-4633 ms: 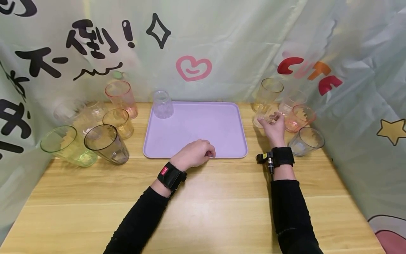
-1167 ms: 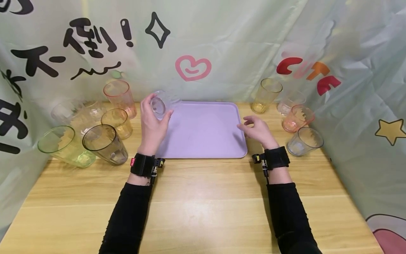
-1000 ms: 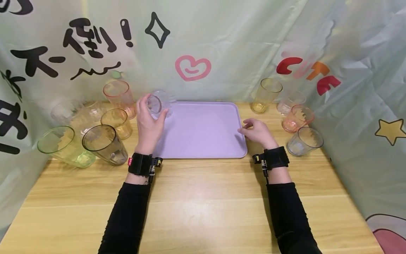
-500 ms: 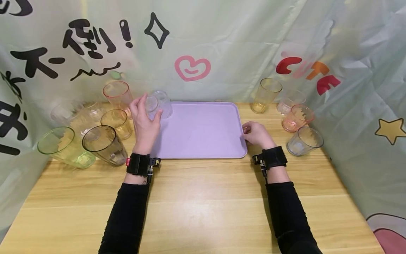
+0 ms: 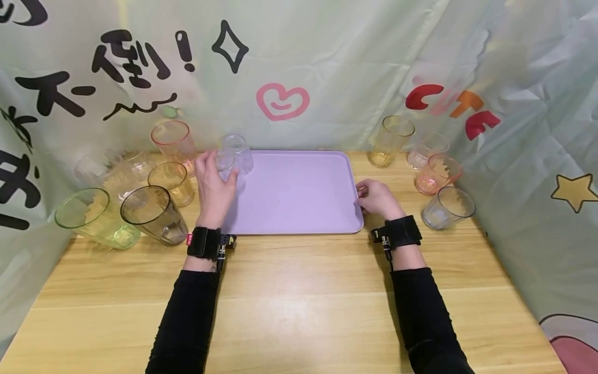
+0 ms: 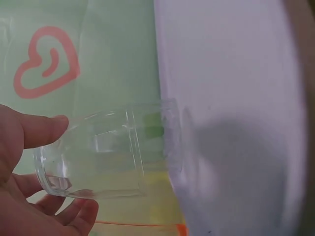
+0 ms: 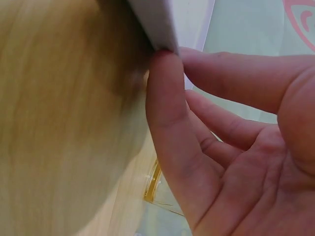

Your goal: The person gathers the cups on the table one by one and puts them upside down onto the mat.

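My left hand (image 5: pixel 215 192) holds a clear glass (image 6: pixel 98 157) upside down by its base end, thumb on one side and fingers on the other. That glass is over the back left of the lilac tray (image 5: pixel 299 192), just in front of another upturned clear glass (image 5: pixel 240 153) in the corner. In the left wrist view its rim end is beside the tray surface; whether it touches cannot be made out. On the other side my right hand (image 5: pixel 377 198) pinches the tray's right edge between thumb and forefinger, seen close up in the right wrist view.
At the left stand several glasses, among them a green one (image 5: pixel 100 218), a smoky dark one (image 5: pixel 156 215), an amber one (image 5: pixel 173 183) and a pink one (image 5: pixel 174 140). On the right are a tall amber glass (image 5: pixel 391 141), a red one (image 5: pixel 436 174) and a bluish one (image 5: pixel 448 208).
The clear glass my right hand was at among the right-hand glasses is now in my left hand, lowered at the tray's left. My right hand has moved left to the tray's edge.
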Demonstrator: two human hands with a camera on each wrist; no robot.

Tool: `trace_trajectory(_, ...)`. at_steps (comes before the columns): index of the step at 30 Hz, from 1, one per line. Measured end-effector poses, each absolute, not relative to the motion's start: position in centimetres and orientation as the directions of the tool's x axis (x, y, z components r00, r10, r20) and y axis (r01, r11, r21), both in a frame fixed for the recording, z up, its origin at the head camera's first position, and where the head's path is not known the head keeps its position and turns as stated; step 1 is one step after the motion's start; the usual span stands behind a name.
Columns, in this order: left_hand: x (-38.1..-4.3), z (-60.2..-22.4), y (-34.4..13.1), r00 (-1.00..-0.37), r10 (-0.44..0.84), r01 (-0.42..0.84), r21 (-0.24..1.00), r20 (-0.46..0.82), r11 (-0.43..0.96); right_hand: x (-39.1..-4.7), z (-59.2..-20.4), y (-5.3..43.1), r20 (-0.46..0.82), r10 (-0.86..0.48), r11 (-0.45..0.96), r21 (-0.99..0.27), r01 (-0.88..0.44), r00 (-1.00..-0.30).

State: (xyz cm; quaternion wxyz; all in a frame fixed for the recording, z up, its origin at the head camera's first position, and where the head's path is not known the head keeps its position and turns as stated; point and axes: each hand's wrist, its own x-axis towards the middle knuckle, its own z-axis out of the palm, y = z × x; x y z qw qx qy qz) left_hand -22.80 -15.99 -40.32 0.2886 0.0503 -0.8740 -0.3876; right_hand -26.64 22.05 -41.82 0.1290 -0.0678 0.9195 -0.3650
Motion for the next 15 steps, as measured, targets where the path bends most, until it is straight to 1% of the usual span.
trace_trajectory(9,-23.1,-41.2,-16.0,-0.862,-0.282,0.115,0.707,0.42,0.698,-26.9,-42.1,22.1,-0.188,-0.214,0.734,-0.678,-0.031,-0.959)
trace_trajectory(15,-23.1,-41.6,-15.9,-0.864,-0.268,0.117,0.686,0.427,0.718,-26.9,-42.0,22.2,-0.195,-0.216,0.72,-0.694,-0.022,-0.957)
